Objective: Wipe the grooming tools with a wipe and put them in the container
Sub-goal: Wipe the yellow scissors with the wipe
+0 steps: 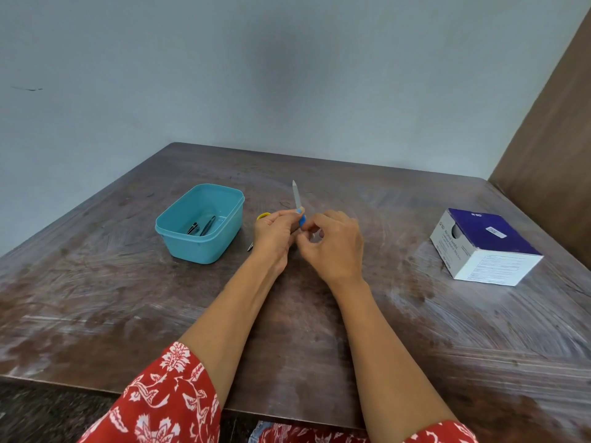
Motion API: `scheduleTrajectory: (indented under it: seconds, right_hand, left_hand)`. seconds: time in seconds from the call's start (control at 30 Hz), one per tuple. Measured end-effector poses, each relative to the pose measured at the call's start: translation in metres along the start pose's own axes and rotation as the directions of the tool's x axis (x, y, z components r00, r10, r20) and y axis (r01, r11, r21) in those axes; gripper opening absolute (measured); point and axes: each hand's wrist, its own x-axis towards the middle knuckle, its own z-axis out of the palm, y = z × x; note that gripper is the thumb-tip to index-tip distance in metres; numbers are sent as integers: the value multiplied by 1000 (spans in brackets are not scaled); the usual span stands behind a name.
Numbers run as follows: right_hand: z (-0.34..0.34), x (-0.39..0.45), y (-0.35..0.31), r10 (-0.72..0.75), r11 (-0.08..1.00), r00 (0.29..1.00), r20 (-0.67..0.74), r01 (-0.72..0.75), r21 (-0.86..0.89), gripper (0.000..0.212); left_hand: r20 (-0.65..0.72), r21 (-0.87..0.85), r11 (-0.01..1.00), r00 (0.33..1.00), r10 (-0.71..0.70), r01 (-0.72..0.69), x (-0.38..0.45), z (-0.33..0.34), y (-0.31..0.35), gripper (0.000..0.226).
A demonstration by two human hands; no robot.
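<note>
My left hand [275, 233] grips a nail file [296, 195] by its blue handle, the pale blade pointing up and away. My right hand [332, 244] has its fingers curled right against the lower end of the handle, pinching what looks like a small pale wipe [316, 233], mostly hidden by the fingers. A teal container [179, 231] stands to the left of my hands, open, with a nail clipper [193, 227] and dark tweezers [208, 226] lying inside. Scissors with a yellow handle [263, 215] lie on the table behind my left hand, largely hidden.
A white and purple box of wipes [489, 247] stands on the right of the brown wooden table [128, 298]. A wall runs behind the table and a brown panel rises at the far right. Red patterned sleeves show at the bottom.
</note>
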Motion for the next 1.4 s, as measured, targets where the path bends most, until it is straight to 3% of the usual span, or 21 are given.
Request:
scheduleTrajectory:
  seconds: [0.17, 0.23, 0.33, 0.4, 0.47, 0.53, 0.6, 0.77, 0.97, 1.23, 1.4]
  right_hand:
    - [2, 1, 3, 23, 999, 997, -67, -21, 37, 12]
    - [0, 0, 1, 51, 995, 998, -31, -48, 83, 9]
    - [-3, 0, 1, 262, 932, 964, 51, -266, 246, 1]
    - [-3, 3, 2, 410, 827, 908, 84, -409, 386, 7]
    - [-4, 7, 2, 531, 638, 828, 180, -530, 559, 13]
    - [-5, 9, 1, 581, 433, 757, 299, -599, 674, 12]
    - [-7, 9, 3, 577, 341, 729, 368, -625, 703, 11]
    - [-9, 9, 6, 530, 358, 735, 423, -646, 675, 15]
    - [-9, 11, 5, 510, 184, 713, 481, -637, 749, 8]
    - [-11, 12, 6, 510, 220, 737, 442, -609, 762, 11]
    - [-10, 11, 7, 508, 326, 733, 452, -650, 687, 25]
  left_hand:
    - [33, -18, 1000, 999, 17, -16, 1, 1, -1, 8]
    - [31, -10, 1000, 999, 19, -19, 1, 1, -1, 7]
    - [31, -15, 1000, 999, 10, -10, 0, 1, 0, 10]
    - [62, -22, 1000, 998, 7, -5, 0, 1, 1, 12]
    - [103, -20, 1000, 995, -12, 14, -1, 2, 0, 11]
    - [137, -30, 999, 990, -14, 19, -2, 3, 0, 11]
    - [156, -51, 999, 988, -7, 15, -3, 3, 1, 12]
    - [187, -105, 994, 982, -19, 39, -3, 0, 3, 11]
    - [230, -126, 991, 973, -6, 36, -4, 0, 5, 12]
    - [261, -102, 995, 965, 14, 14, -3, -1, 4, 12]
    - [240, -86, 996, 971, 14, 7, -1, 0, 4, 10]
